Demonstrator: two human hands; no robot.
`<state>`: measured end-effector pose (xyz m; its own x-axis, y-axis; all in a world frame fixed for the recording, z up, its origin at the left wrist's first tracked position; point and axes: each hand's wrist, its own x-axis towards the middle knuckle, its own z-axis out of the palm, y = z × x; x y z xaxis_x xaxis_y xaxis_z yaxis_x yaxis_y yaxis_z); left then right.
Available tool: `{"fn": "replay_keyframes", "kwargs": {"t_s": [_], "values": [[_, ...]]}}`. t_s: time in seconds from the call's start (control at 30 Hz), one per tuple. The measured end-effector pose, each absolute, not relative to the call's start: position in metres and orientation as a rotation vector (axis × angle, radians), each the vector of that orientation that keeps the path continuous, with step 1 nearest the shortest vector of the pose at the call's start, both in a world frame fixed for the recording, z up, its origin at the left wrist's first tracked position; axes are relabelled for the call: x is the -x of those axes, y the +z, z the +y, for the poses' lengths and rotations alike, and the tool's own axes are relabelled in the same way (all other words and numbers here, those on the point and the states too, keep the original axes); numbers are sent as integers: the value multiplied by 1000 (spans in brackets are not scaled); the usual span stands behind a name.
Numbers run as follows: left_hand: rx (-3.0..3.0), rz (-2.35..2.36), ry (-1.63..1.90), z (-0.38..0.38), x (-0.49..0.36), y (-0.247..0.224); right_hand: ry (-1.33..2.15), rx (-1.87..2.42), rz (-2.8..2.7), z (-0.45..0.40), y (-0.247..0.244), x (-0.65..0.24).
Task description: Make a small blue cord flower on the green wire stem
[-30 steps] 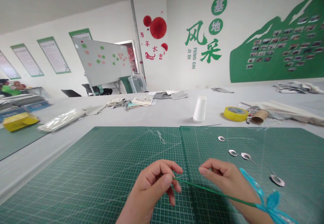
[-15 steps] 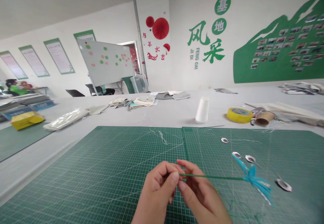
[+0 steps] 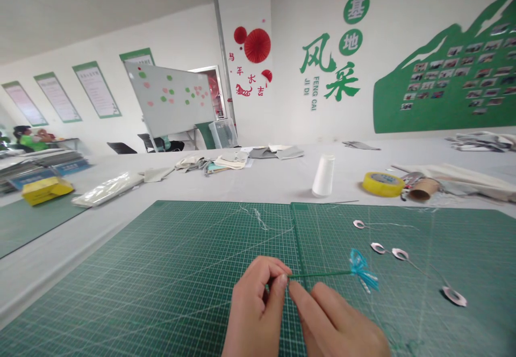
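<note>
My left hand [image 3: 260,300] is closed in a pinch around a thin green stem [image 3: 322,275], just over the cutting mat [image 3: 193,271]. The stem reaches out to the right and ends in a blue tassel-like flower [image 3: 358,268] with thin, partly whitish strands. My right hand [image 3: 338,316] is closed too, its fingertips against the left thumb at the near end of the stem. What those right fingertips pinch is hidden. Loose green thread [image 3: 397,338] lies on the mat to the right of my right hand.
Several pale rings with thread, one a pink-white ring [image 3: 454,295], lie on the mat's right side. Behind it stand a white thread cone [image 3: 323,176], yellow tape roll [image 3: 382,184] and cardboard tube [image 3: 424,188]. A yellow box [image 3: 47,190] is left. A person [image 3: 32,139] sits far left.
The blue flower has moved left, closer to my hands, and less of the stem shows. My right fingers have folded together and the hand has turned back-up. The left hand has barely moved.
</note>
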<state>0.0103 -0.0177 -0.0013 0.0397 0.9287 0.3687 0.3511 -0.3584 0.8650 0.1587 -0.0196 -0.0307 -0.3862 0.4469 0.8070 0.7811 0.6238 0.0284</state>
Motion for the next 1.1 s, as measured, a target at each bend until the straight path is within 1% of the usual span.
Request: {"fn": "replay_keyframes", "kwargs": {"t_s": [0.17, 0.3, 0.47, 0.63, 0.8, 0.87, 0.97, 1.03, 1.1], "values": [[-1923, 1212, 1268, -20, -15, -1, -563, 1076, -1967, -16, -25, -168], [-1937, 1153, 1295, -21, -18, -4, -619, 1154, -1944, -13, -22, -169], [-1936, 1109, 1298, -20, -17, -4, -638, 1151, -1926, -13, -19, -173], [-1938, 1229, 1211, -22, -9, 5, -631, 1181, -1914, -11, -22, -182], [-1812, 1343, 1248, -26, -6, 12, -643, 1165, -1940, -11, -22, -183], [-1792, 1255, 1194, -25, -8, 10, -648, 1115, -1975, -12, -21, -182], [-1659, 1086, 1015, -20, -11, 3, -633, 1055, -2014, -14, -21, -180], [-1543, 1077, 888, -17, -11, -1, -625, 1054, -2019, -14, -21, -180], [-1521, 1110, 833, -15, -11, -2, -616, 1050, -2028, -14, -22, -179]]}}
